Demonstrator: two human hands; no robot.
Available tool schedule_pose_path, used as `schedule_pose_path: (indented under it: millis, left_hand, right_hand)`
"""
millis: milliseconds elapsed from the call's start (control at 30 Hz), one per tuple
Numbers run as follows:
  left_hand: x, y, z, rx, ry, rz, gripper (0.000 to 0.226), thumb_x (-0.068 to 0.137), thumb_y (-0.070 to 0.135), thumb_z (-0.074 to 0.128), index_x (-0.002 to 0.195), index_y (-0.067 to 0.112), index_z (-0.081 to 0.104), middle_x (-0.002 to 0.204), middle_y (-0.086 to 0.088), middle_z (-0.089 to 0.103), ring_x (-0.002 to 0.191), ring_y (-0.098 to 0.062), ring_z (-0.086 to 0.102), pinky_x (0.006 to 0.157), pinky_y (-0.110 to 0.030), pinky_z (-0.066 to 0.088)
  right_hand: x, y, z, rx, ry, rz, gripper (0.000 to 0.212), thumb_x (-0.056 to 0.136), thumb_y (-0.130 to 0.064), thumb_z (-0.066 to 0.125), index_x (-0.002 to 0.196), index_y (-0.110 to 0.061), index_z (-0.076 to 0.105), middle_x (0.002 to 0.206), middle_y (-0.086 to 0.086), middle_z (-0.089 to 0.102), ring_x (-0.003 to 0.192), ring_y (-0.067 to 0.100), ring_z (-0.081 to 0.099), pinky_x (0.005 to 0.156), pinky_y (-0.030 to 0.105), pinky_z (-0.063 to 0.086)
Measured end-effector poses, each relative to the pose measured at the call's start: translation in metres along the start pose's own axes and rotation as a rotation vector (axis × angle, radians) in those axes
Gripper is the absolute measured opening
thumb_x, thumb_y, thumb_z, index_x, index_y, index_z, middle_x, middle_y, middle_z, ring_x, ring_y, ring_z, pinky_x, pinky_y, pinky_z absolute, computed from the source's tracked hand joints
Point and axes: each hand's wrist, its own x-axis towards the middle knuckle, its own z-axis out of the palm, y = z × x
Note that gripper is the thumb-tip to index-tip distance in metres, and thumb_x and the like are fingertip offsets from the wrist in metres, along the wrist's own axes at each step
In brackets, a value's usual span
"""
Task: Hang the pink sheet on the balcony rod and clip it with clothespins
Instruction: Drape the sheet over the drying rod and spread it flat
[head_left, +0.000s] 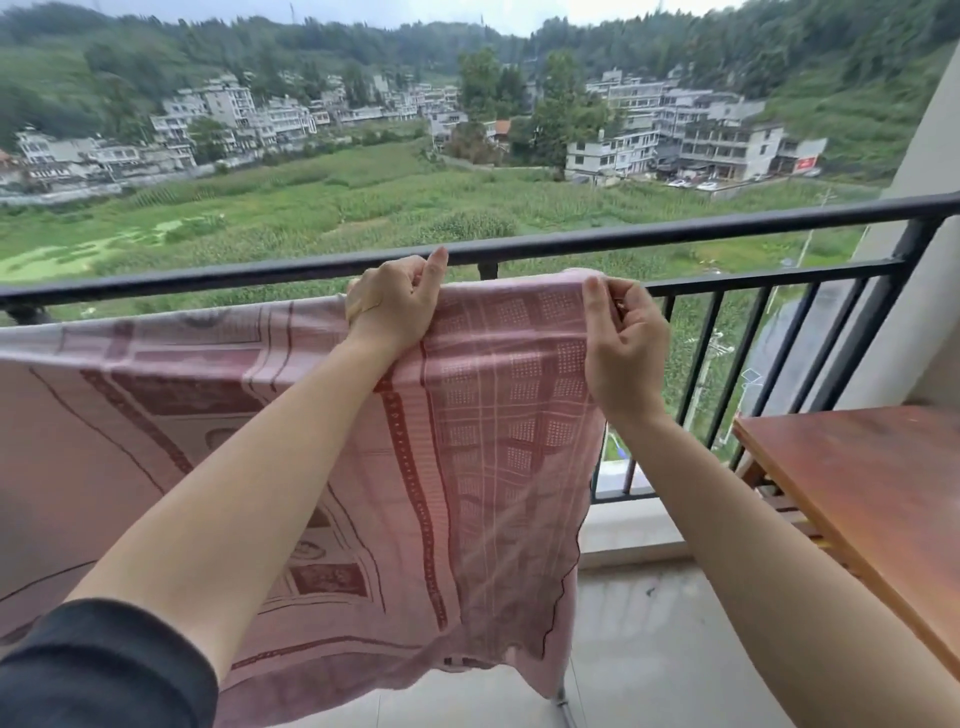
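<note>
Both hands, left hand (393, 301) and right hand (626, 343), are pinching the sheet (467, 415) unclipped; letting go risks it sliding off.

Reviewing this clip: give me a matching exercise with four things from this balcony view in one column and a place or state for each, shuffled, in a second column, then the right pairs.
Things:
1. left hand
2. right hand
3. pink sheet
4. wooden table

Places or states:
A. stands at the right edge of the view
B. pinches the sheet's right top corner
C. draped, hanging down below the railing
D. grips the sheet's top edge, further left

Pairs: 1-D, 2-B, 3-C, 4-A
</note>
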Motion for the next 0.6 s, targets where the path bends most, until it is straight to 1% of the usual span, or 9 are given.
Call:
schedule_pose_path:
  millis: [67, 100, 167, 200, 267, 400, 500, 533, 600]
  left_hand:
    - [-0.001, 0.002, 0.001, -0.003, 0.004, 0.013, 0.059, 0.098, 0.064, 0.029, 0.054, 0.025, 0.038, 0.048, 0.01, 0.041, 0.052, -0.013, 0.047, 0.063, -0.033, 0.033]
    - [-0.003, 0.002, 0.001, 0.004, -0.016, 0.033, 0.057, 0.097, 0.065, 0.029, 0.057, 0.027, 0.045, 0.051, 0.012, 0.045, 0.055, -0.014, 0.051, 0.064, -0.032, 0.035]
    - [-0.009, -0.001, 0.002, 0.039, -0.055, 0.113, 0.047, 0.096, 0.064, 0.039, 0.081, 0.03, 0.068, 0.069, 0.014, 0.063, 0.074, -0.015, 0.063, 0.074, -0.037, 0.045]
    - [-0.011, -0.003, 0.003, 0.052, -0.051, 0.165, 0.041, 0.095, 0.06, 0.046, 0.096, 0.029, 0.072, 0.083, 0.012, 0.069, 0.084, -0.015, 0.065, 0.082, -0.04, 0.048]
    - [-0.013, -0.007, 0.003, 0.009, 0.003, 0.21, 0.033, 0.094, 0.049, 0.057, 0.104, 0.023, 0.075, 0.096, 0.007, 0.072, 0.09, -0.015, 0.066, 0.082, -0.039, 0.051]
    - [-0.006, -0.01, 0.004, 0.007, 0.104, 0.173, 0.027, 0.095, 0.037, 0.06, 0.095, 0.015, 0.075, 0.09, 0.002, 0.071, 0.084, -0.02, 0.065, 0.07, -0.032, 0.047]
    - [-0.008, -0.01, 0.01, 0.071, 0.173, 0.142, 0.027, 0.096, 0.037, 0.058, 0.09, 0.013, 0.069, 0.09, -0.002, 0.069, 0.085, -0.025, 0.064, 0.072, -0.035, 0.045]
    - [-0.011, -0.009, 0.012, 0.1, 0.183, 0.15, 0.027, 0.097, 0.037, 0.057, 0.09, 0.013, 0.067, 0.09, -0.003, 0.068, 0.085, -0.025, 0.062, 0.074, -0.037, 0.045]
    - [-0.016, -0.009, 0.015, 0.172, 0.19, 0.19, 0.029, 0.099, 0.036, 0.053, 0.09, 0.01, 0.064, 0.087, -0.006, 0.067, 0.08, -0.027, 0.061, 0.074, -0.04, 0.045]
  right_hand:
    - [0.005, 0.011, -0.012, -0.073, 0.127, 0.001, 0.015, 0.101, -0.038, 0.053, 0.09, -0.03, 0.06, 0.061, -0.016, 0.056, 0.049, 0.001, 0.044, 0.044, 0.019, 0.035]
    - [0.004, 0.021, -0.02, -0.13, 0.134, 0.068, 0.017, 0.102, -0.037, 0.051, 0.092, -0.027, 0.06, 0.065, -0.014, 0.057, 0.053, 0.005, 0.048, 0.047, 0.025, 0.04]
    - [-0.002, 0.043, -0.032, -0.231, 0.006, 0.338, 0.031, 0.103, -0.042, 0.047, 0.089, -0.019, 0.06, 0.071, -0.003, 0.059, 0.061, 0.016, 0.052, 0.057, 0.038, 0.045]
    - [-0.004, 0.051, -0.034, -0.25, -0.071, 0.472, 0.04, 0.103, -0.048, 0.044, 0.084, -0.016, 0.061, 0.069, 0.0, 0.057, 0.063, 0.02, 0.051, 0.059, 0.041, 0.043]
    - [-0.003, 0.059, -0.032, -0.217, -0.163, 0.609, 0.053, 0.101, -0.055, 0.041, 0.08, -0.012, 0.063, 0.067, 0.005, 0.056, 0.063, 0.023, 0.05, 0.06, 0.043, 0.042]
    - [0.001, 0.063, -0.028, 0.034, -0.337, 0.693, 0.05, 0.095, -0.058, 0.052, 0.092, -0.014, 0.074, 0.069, 0.007, 0.064, 0.058, 0.024, 0.054, 0.059, 0.043, 0.048]
    - [-0.002, 0.071, -0.036, 0.233, -0.285, 0.699, 0.036, 0.094, -0.048, 0.059, 0.088, -0.018, 0.077, 0.078, 0.01, 0.071, 0.069, 0.029, 0.064, 0.07, 0.046, 0.054]
    - [-0.003, 0.074, -0.036, 0.18, -0.232, 0.686, 0.036, 0.095, -0.047, 0.059, 0.088, -0.016, 0.075, 0.08, 0.009, 0.071, 0.072, 0.029, 0.065, 0.071, 0.043, 0.054]
    - [-0.004, 0.078, -0.032, -0.153, -0.172, 0.561, 0.037, 0.097, -0.05, 0.056, 0.095, -0.014, 0.065, 0.076, 0.002, 0.066, 0.07, 0.021, 0.061, 0.062, 0.032, 0.047]
